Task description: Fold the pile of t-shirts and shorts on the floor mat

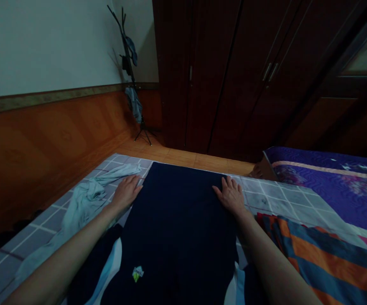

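Note:
A dark navy shirt (180,220) lies spread flat on a grey checked sheet (266,195), its far edge near the sheet's far edge. Light blue and white bands show on its sleeves, and a small logo sits low on its left part. My left hand (128,191) rests by the shirt's far left corner, fingers apart. On the far right corner lies my right hand (230,195), fingers spread, palm down. Neither hand grips anything.
A crumpled pale green cloth (86,199) lies at the left, an orange and blue striped cloth (326,258) at the right. Beyond are a purple bedcover (313,163), a dark wardrobe (215,76) and a coat stand (128,51) with a cap and cloth on it.

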Motion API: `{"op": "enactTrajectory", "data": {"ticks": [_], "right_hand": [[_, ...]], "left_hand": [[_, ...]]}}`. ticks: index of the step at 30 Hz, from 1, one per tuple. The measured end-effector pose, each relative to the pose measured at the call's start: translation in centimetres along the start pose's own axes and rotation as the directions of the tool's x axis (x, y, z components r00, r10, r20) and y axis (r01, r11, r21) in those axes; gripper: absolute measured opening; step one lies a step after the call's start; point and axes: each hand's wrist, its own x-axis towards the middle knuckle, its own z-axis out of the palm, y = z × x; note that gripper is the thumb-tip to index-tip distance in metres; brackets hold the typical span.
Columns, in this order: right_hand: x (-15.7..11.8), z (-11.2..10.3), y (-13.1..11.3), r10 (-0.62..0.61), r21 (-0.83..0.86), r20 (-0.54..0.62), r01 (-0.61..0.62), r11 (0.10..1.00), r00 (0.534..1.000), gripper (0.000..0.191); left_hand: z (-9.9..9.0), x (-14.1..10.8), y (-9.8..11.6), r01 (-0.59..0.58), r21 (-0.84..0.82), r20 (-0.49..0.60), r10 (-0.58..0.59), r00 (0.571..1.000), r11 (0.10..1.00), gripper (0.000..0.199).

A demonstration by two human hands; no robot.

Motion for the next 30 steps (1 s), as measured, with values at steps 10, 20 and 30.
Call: {"op": "enactTrajectory", "data": {"ticks": [10, 20, 30], "right_hand": [[0.0, 0.3, -0.4, -0.082, -0.008, 0.057, 0.083, 0.997, 0.995, 0.064], [0.2, 0.5, -0.3, -0.081, -0.014, 0.059, 0.082, 0.997, 0.995, 0.064], [-0.6, -1.6, -1.1, -0.095, -0.017, 0.033, 0.096, 0.995, 0.995, 0.066]], "left_hand": [[-4.3, -12.0, 0.8, 0.066, 0.005, 0.144, -0.066, 0.987, 0.998, 0.040], [-8.5, -14.5, -2.6, 0.267, 0.395, 0.218, -0.372, 0.902, 0.879, 0.024], [-3.5, -18.9, 4.8, -0.160, 0.014, 0.168, 0.155, 0.973, 0.987, 0.061]]}}
